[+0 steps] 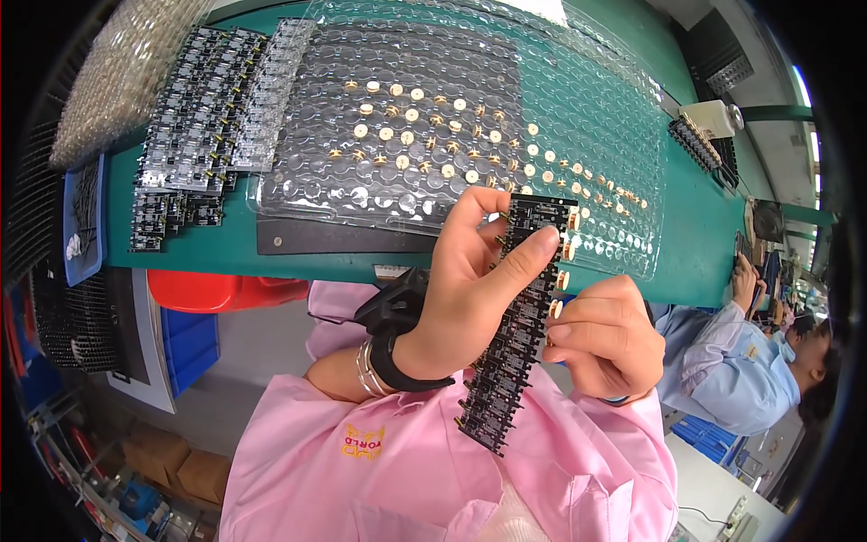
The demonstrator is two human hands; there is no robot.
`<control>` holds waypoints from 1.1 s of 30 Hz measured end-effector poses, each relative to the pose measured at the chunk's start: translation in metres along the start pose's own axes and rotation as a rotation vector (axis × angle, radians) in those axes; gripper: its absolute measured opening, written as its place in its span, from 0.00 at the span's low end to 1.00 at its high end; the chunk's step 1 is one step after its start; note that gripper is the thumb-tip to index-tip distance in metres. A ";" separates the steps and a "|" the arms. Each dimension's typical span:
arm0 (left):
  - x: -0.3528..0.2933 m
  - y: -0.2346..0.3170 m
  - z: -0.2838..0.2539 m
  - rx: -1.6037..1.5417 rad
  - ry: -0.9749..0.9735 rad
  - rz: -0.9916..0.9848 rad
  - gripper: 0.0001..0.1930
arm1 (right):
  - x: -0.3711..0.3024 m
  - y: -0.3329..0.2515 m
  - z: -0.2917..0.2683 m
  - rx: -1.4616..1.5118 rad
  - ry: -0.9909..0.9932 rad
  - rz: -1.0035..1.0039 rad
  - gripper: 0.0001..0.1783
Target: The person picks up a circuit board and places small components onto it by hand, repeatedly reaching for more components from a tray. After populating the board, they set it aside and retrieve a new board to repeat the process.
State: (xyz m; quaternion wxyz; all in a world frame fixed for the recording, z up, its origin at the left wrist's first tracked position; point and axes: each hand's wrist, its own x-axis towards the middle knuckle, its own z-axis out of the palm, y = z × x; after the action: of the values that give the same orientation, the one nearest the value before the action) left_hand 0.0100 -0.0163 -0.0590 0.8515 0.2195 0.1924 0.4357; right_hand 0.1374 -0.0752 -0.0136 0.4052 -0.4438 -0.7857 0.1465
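Observation:
A long black circuit board panel (pixel 519 334) stands tilted in front of my chest. My left hand (pixel 479 280) is closed round its upper part, thumb across the face. Several small round cream-and-gold parts (pixel 565 251) sit along the panel's right edge. At that edge, lower down, my right hand (pixel 607 339) pinches with thumb and forefinger; a small round part seems to be at the fingertips, mostly hidden. Beyond both hands, more of these round parts (pixel 412 116) lie scattered in a clear plastic blister tray (pixel 361 203).
Stacked circuit board panels (pixel 194 108) lie at the left of the green table (pixel 673 262), beside bubble wrap (pixel 122 77). A blue bin (pixel 84 221) holds thin dark pieces. A red stool (pixel 221 289) stands below the table edge. At the right sits a co-worker in a light blue sleeve (pixel 722 348).

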 end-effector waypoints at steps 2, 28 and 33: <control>0.000 0.000 0.000 0.003 -0.003 0.002 0.15 | 0.000 0.000 0.000 -0.010 -0.002 -0.010 0.13; -0.004 0.012 0.000 -0.083 0.007 -0.045 0.09 | 0.034 0.079 -0.035 -0.570 0.057 0.096 0.08; -0.005 0.014 -0.005 -0.083 -0.002 -0.012 0.09 | 0.043 0.100 -0.027 -0.496 -0.118 0.179 0.06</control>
State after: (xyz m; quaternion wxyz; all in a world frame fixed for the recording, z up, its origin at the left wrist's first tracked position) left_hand -0.0051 -0.0118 -0.0550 0.8628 0.1832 0.1745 0.4377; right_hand 0.2046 0.0129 -0.0336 0.2230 -0.5881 -0.7774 0.0103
